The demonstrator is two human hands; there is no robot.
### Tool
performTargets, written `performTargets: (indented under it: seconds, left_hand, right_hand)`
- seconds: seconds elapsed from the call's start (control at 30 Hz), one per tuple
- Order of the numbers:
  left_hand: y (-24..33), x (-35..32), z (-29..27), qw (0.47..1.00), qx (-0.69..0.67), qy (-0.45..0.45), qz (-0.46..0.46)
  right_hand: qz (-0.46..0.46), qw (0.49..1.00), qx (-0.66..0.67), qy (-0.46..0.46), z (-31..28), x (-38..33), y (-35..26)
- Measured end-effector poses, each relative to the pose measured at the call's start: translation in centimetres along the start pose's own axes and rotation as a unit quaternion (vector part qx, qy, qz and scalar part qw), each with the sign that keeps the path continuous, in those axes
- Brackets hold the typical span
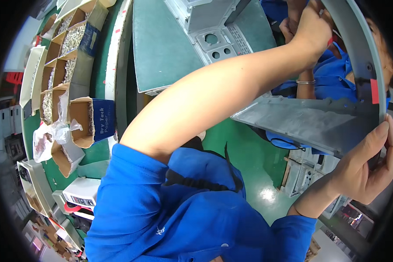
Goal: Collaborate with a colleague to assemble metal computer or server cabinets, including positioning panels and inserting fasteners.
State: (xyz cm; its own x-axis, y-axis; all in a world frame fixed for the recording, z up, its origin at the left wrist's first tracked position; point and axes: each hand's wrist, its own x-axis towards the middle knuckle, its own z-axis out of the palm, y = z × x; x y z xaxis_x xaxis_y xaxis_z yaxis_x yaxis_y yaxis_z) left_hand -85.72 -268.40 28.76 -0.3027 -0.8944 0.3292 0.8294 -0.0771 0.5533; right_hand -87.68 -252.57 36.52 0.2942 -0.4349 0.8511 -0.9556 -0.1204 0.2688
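Observation:
A large grey metal frame [305, 120] stands tilted at the right, with a red tag [374, 91] on its curved edge. My left arm reaches across to the upper right. There my left hand [311, 30] is closed with curled fingers at the frame's inner edge, its fingertips partly hidden. Lower down, my right hand [364, 168] grips the frame's near corner, thumb against the edge and fingers bent behind it. Beside my left hand is a co-worker's hand [285, 30]; the co-worker, in a blue shirt [336, 76], is seen through the frame.
A green-topped table [161, 52] holds another grey metal housing [212, 41]. Left of it, a bench carries cardboard boxes [72, 39] of small metal parts, a blue carton [102, 118], a plastic bag [61, 129] and a white device [83, 191]. More grey housings [298, 172] stand on the floor.

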Motion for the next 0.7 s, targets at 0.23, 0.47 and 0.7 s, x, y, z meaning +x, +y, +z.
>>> performTargets:
  seconds: [0.23,0.47,0.7]
  left_hand:
    - [-0.2,-0.8,1.0,0.984,0.165,0.053,0.045]
    - [-1.2,-0.7,1.5,0.942,0.324,0.068,0.063]
    - [-1.9,-1.4,1.8,0.961,0.267,0.043,0.058]
  right_hand:
    - [0.005,0.998,0.042,0.043,0.5,0.2,-1.1]
    - [-0.033,0.999,0.032,0.000,0.3,0.3,0.1]
    - [-0.029,0.999,0.032,0.028,0.6,0.0,-0.2]
